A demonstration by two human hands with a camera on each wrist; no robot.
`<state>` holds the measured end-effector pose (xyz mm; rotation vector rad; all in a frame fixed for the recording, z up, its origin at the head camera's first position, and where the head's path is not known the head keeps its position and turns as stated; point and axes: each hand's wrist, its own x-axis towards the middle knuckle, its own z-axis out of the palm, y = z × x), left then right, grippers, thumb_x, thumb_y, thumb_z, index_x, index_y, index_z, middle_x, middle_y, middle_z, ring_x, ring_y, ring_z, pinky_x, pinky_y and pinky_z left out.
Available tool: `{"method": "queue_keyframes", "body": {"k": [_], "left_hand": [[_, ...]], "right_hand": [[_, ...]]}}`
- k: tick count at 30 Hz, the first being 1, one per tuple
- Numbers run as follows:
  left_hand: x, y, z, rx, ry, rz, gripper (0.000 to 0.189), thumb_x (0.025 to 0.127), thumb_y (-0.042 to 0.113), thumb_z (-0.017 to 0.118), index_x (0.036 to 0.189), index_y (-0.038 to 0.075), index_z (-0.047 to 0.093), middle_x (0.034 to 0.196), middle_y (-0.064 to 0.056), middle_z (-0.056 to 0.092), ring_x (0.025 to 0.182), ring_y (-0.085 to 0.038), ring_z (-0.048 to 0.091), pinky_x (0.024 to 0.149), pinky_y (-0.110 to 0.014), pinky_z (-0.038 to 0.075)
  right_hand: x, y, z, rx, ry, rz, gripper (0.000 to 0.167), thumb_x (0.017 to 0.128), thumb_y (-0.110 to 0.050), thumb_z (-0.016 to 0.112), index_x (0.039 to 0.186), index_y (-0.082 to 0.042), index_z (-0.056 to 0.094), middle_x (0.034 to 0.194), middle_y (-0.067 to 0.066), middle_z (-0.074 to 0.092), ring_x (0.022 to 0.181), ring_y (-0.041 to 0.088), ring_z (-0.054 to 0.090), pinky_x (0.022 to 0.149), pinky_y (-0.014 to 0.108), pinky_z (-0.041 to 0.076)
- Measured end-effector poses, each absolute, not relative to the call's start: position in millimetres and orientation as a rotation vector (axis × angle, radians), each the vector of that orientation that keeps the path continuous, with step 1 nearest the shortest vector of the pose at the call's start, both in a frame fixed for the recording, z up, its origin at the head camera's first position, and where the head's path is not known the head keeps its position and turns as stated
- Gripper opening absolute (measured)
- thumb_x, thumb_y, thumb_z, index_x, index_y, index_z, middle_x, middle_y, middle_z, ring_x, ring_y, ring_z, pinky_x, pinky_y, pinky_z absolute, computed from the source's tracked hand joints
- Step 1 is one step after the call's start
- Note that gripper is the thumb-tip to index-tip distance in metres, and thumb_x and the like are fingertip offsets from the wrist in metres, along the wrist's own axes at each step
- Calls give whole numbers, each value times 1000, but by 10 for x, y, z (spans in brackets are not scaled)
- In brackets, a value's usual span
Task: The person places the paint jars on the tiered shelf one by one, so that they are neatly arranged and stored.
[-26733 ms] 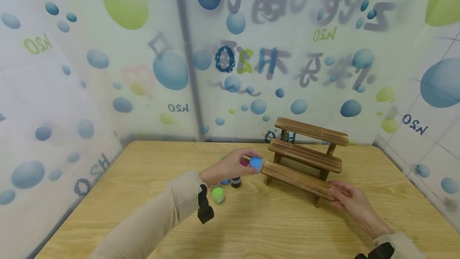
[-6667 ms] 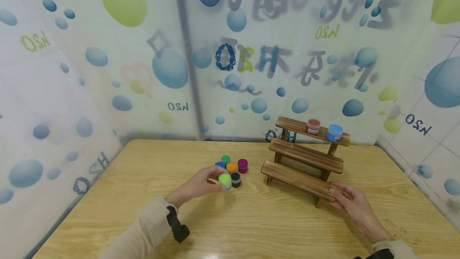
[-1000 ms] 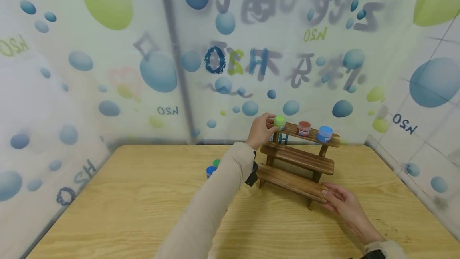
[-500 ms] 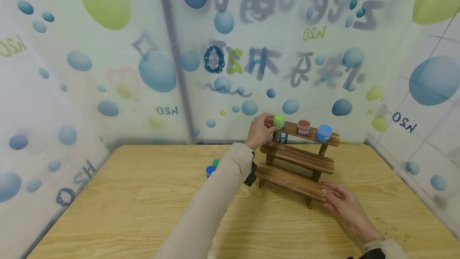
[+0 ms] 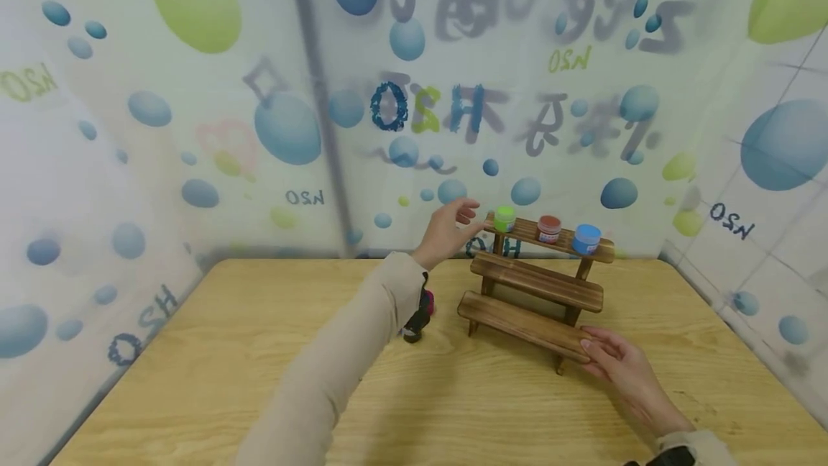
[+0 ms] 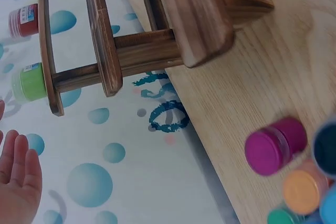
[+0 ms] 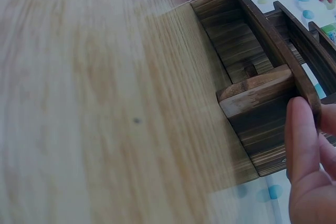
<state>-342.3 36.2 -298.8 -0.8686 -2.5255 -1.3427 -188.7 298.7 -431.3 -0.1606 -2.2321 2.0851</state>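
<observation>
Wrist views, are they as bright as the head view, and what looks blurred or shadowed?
Head view: brightest, soft shadow on the table beside the left sleeve; left wrist view: dimmer, the orange jar slightly soft; right wrist view: also dimmer, the table's grain blurred toward the left and the wooden rack dark beneath its lowest step.

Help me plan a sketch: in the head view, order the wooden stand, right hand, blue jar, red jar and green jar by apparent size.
1. Wooden stand
2. Right hand
3. Blue jar, only slightly bigger than the next two
4. Red jar and green jar: too alike to rank
</observation>
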Motion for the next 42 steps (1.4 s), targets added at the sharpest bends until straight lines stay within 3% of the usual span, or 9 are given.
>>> {"method": "queue_keyframes", "body": {"k": [6,11,27,31,42], "left_hand": [[-3312,149,-2974,-958,-2539,-1309,32,87,15,57,118,7,53,103,-7,57,89,-17,54,75,-27,45],[-3173,-38,-3023,-991,-2585,-1349,29,87,15,57,115,8,55,103,-9,58,87,-16,55,73,-25,46],[-2744,-612,-3158,-968,-2611,-1427,23,85,8,58,106,-1,58,97,-12,60,85,-21,57,74,-32,48],[-2788,-719,-3352,-936,-2624,-1454,24,85,13,59,107,3,59,96,-7,60,84,-17,56,71,-28,48],[-2772,-1004,-3756,-824,-2621,-1524,23,85,8,58,106,-3,58,97,-16,61,86,-25,57,73,-33,47]], "right_hand": [[-1877,2985,-4308,-128,-2210,2104,20,87,-13,57,107,-12,54,85,-5,59,70,9,58,64,21,50],[-1870,2975,-4295,-140,-2222,2096,20,87,-13,56,108,-11,53,85,-4,59,69,9,58,64,22,50],[-1876,2993,-4307,-176,-2279,2076,19,87,-21,58,105,-20,55,88,-9,58,73,6,58,67,22,50],[-1864,3003,-4303,-160,-2245,2109,13,85,-24,60,96,-31,56,87,-10,58,74,6,58,67,21,50],[-1865,2999,-4305,-129,-2267,2082,14,88,-20,56,100,-27,55,85,-11,59,70,8,59,65,21,50]]}}
